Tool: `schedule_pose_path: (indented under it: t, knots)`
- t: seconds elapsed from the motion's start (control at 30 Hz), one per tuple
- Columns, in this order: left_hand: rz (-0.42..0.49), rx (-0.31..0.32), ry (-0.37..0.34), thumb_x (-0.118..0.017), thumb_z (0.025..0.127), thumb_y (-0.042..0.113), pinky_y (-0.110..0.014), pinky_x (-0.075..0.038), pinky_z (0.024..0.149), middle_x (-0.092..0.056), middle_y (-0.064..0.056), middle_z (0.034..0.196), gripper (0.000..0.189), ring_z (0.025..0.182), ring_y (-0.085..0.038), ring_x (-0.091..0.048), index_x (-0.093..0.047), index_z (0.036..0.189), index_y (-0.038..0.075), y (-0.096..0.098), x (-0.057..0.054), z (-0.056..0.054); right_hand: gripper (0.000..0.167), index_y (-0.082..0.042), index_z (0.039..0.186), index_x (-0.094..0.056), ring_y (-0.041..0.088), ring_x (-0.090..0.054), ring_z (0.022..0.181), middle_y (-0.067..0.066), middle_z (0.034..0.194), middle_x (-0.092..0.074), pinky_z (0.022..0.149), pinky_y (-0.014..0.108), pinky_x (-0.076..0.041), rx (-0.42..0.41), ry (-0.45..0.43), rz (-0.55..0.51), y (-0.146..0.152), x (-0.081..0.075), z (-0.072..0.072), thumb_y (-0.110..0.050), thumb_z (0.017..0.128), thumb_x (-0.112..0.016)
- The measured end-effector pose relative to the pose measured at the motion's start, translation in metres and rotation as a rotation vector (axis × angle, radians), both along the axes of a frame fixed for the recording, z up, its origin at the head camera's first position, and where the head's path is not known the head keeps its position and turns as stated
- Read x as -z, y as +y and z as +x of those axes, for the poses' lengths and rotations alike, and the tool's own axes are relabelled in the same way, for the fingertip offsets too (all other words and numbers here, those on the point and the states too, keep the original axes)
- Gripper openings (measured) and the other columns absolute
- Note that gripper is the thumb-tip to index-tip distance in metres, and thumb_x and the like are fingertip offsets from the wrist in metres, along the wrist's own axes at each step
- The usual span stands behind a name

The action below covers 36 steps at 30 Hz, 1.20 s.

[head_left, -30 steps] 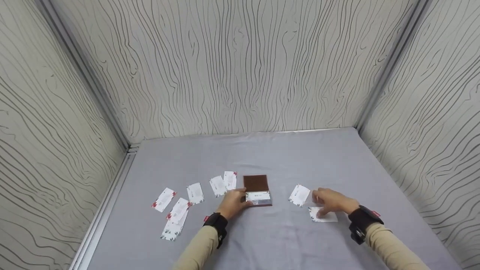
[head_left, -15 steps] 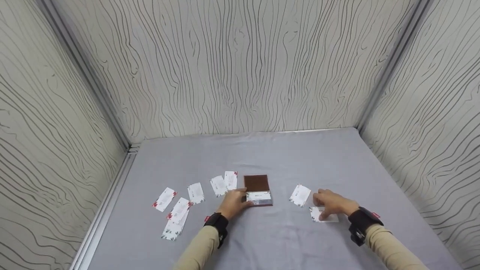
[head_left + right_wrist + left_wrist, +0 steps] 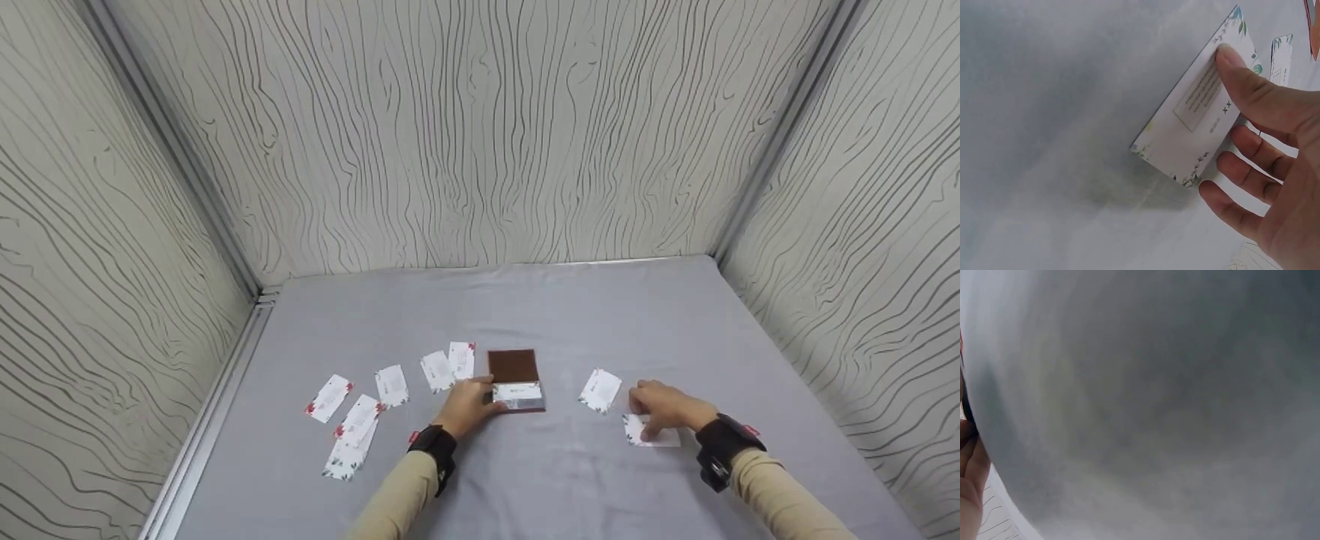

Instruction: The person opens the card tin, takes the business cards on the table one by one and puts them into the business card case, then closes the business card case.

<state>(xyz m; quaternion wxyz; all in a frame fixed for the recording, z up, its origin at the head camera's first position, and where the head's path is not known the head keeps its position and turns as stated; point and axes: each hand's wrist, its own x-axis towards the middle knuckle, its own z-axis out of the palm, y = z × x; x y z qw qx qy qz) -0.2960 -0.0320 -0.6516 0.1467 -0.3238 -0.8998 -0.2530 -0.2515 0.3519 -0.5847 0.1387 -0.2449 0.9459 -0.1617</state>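
A brown card holder (image 3: 513,366) lies unfolded on the grey cloth, with a floral white card (image 3: 523,391) in its lower half. My left hand (image 3: 466,409) grips the holder's left edge between thumb and fingers; the left wrist view catches only part of that hand (image 3: 971,481) at its border. To the right, my right hand (image 3: 666,409) pinches a white business card with green leaf corners (image 3: 1185,135). In the right wrist view the thumb lies on its printed face, the card is tilted, and the index finger is mostly hidden behind it.
Another floral card (image 3: 600,390) lies between the holder and my right hand. Several more are scattered at left, among them a red-flowered card (image 3: 328,398) and an overlapping pair (image 3: 358,418). Wood-grain patterned panels (image 3: 480,135) enclose the cloth-covered table (image 3: 570,307).
My right hand and the card under its thumb have shifted slightly right. The left hand keeps its grip on the card holder, almost unmoved.
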Motion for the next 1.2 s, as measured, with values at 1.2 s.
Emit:
schedule_pose_path:
  t: [1.2]
  knots:
    - [-0.02, -0.013, -0.012, -0.083, 0.078, 0.027, -0.036, -0.052, 0.088, -0.07, -0.019, 0.111, 0.032, 0.099, -0.031, -0.069, -0.076, 0.091, -0.001, 0.0, 0.0, 0.001, 0.033, 0.003, 0.093, -0.071, 0.029, -0.065, 0.083, 0.011, 0.088, -0.069, 0.076, 0.046, -0.053, -0.098, 0.157, -0.213, -0.043, -0.021, -0.031, 0.023, 0.074, -0.053]
